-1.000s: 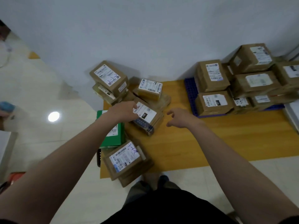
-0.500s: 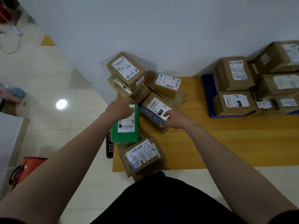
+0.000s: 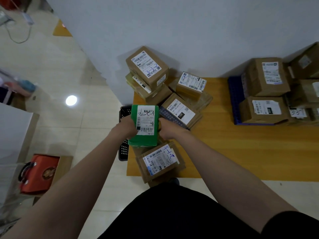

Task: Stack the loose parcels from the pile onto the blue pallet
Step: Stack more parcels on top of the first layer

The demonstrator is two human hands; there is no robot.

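The green parcel (image 3: 143, 141) is at the left edge of the pile, clasped on its long sides by the left hand (image 3: 126, 125) and the right hand (image 3: 166, 129), fingers curled against it. Brown parcels (image 3: 179, 111) crowd around it on the wooden platform (image 3: 241, 152). The blue pallet (image 3: 234, 100), loaded with boxes (image 3: 265, 76), lies well apart to the right.

1. Parcel sorting room, like a courier depot or pickup point; not a home.
2. A loose pile of brown cardboard parcels (image 3: 183, 111) and one green parcel (image 3: 146, 140), all with printed barcode shipping labels.
3. Hand-written number codes in marker on the labels, e.g. "3-3-2" on the top box (image 3: 146, 66).
4. Blue pallet (image 3: 235, 100) against the wall, with taped boxes (image 3: 265, 76) stacked on it in layers.
5. Goods sit on a low wooden board (image 3: 241, 149) over a pale tiled floor (image 3: 60, 69). Bare white wall (image 3: 172, 23), black plastic crate (image 3: 124, 150) beside the pile.
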